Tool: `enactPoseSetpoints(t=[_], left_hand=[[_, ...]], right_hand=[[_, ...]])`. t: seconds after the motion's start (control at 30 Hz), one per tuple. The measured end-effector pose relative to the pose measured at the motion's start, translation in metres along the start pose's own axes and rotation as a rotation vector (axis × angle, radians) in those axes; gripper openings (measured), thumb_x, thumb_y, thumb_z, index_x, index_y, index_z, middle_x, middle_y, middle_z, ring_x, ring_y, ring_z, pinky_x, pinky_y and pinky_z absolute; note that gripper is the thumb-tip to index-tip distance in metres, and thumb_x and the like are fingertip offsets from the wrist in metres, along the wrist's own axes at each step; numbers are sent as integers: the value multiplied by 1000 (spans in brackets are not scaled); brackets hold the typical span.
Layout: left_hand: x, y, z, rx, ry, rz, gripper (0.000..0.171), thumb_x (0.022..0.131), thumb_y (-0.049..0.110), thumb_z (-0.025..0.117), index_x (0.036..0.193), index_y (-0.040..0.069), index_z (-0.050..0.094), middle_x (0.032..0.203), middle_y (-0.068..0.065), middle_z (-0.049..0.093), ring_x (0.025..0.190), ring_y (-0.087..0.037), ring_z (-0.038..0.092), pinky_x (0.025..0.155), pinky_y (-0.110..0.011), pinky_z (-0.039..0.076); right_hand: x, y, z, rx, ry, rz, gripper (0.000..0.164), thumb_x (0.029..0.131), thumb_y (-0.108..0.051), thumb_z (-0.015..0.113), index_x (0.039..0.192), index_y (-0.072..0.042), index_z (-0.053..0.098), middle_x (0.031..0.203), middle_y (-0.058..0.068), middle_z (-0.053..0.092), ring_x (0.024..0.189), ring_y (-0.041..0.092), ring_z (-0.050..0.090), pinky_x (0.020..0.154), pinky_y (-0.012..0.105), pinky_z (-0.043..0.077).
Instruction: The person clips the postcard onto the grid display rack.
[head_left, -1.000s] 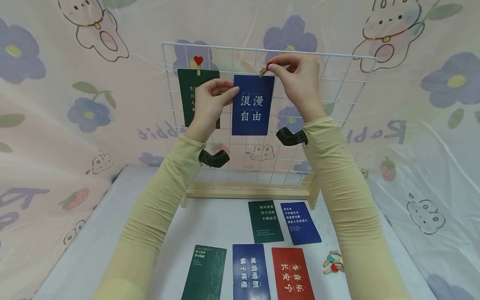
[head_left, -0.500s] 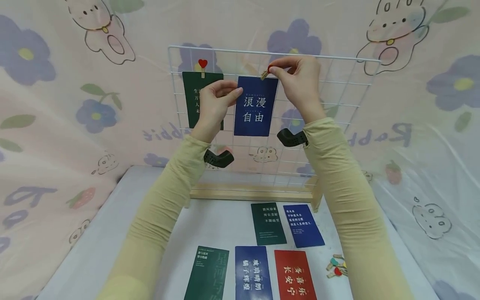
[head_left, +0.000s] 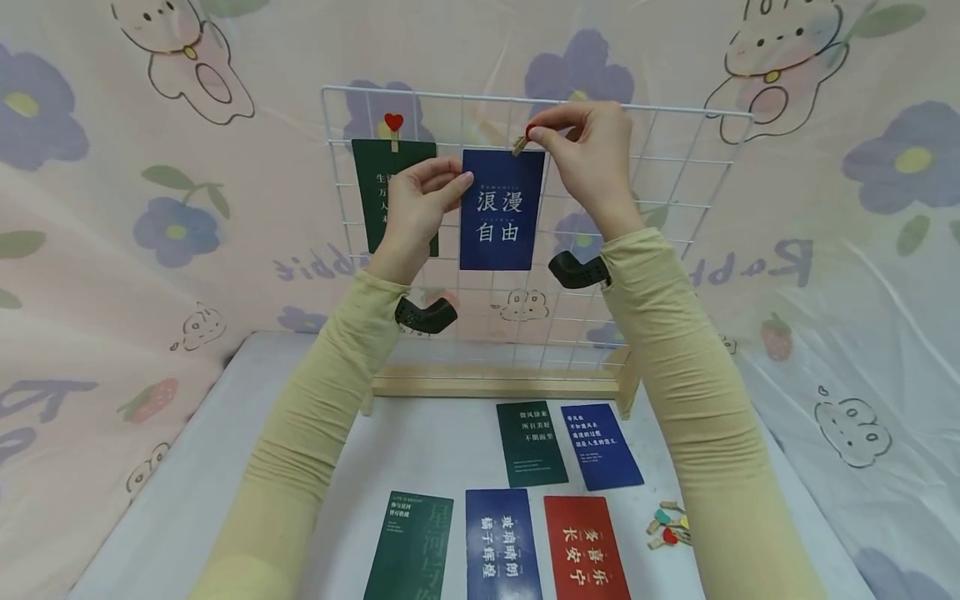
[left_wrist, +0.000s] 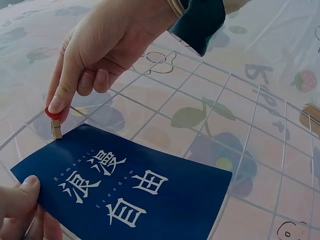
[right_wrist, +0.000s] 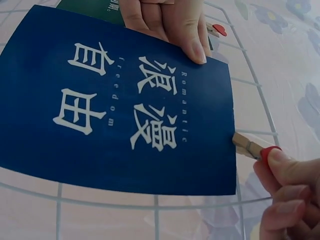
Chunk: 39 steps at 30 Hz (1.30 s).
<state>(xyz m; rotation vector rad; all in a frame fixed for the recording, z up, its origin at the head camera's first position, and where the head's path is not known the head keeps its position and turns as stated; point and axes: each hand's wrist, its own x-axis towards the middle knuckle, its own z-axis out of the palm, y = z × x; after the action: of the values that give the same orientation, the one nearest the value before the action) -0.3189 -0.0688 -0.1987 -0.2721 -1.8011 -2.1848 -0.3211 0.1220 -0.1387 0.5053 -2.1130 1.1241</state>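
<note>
Blue card, wooden clothespin
Left grip pinches the card's nearest edge; right grip pinches the clothespin; wire grid behind both.

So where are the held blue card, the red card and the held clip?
Held blue card (head_left: 502, 210), head view: middle of its face.
Red card (head_left: 587, 547), head view: middle of visible face.
Held clip (right_wrist: 248, 145), right wrist view: its wooden body.

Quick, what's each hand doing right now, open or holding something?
Left hand: closed, pinching the blue card by its side edge.
Right hand: closed, pinching the red-topped wooden clip at the card's top edge.
</note>
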Motion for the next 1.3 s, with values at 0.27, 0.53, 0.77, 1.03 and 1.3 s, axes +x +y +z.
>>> enactPoseSetpoints(t=[0.27, 0.53, 0.77, 1.03, 1.3], left_hand=[[-1, 0, -1, 31, -22, 22, 16, 85, 5, 72, 100, 3, 69, 90, -5, 69, 86, -16, 64, 80, -27, 54], [-1, 0, 2, 55, -23, 45, 16, 86, 6, 70, 102, 3, 68, 94, -7, 70, 89, -17, 65, 80, -27, 54], [1, 2, 6, 35, 7, 47, 15, 85, 4, 71, 100, 3, 69, 93, -7, 70, 87, -17, 65, 79, -26, 54], [-2, 3, 12, 40, 49, 74, 16, 83, 3, 72, 99, 1, 70, 90, -6, 70, 83, -15, 65, 77, -25, 55], [-1, 2, 14, 40, 74, 88, 14, 83, 3, 72, 97, 1, 70, 90, -7, 71, 82, -16, 65, 75, -24, 54]], right_hand=[[0, 0, -2, -10, -3, -14, 11, 87, -16, 72, 91, -7, 78, 82, -2, 71, 56, 9, 49, 50, 23, 35], [2, -1, -1, -18, 9, -8, 10, 86, -17, 74, 90, -9, 78, 83, -3, 71, 58, 9, 50, 50, 22, 35], [4, -3, -2, -21, 19, -12, 10, 86, -16, 73, 90, -8, 78, 83, -5, 70, 56, 9, 52, 51, 22, 35], [3, -4, -1, -39, -15, 9, 12, 87, -17, 72, 92, -7, 78, 83, -7, 71, 58, 9, 51, 55, 22, 38], [5, -4, 1, -59, -23, 17, 13, 88, -18, 72, 93, -7, 78, 86, -2, 72, 64, 8, 53, 57, 21, 39]])
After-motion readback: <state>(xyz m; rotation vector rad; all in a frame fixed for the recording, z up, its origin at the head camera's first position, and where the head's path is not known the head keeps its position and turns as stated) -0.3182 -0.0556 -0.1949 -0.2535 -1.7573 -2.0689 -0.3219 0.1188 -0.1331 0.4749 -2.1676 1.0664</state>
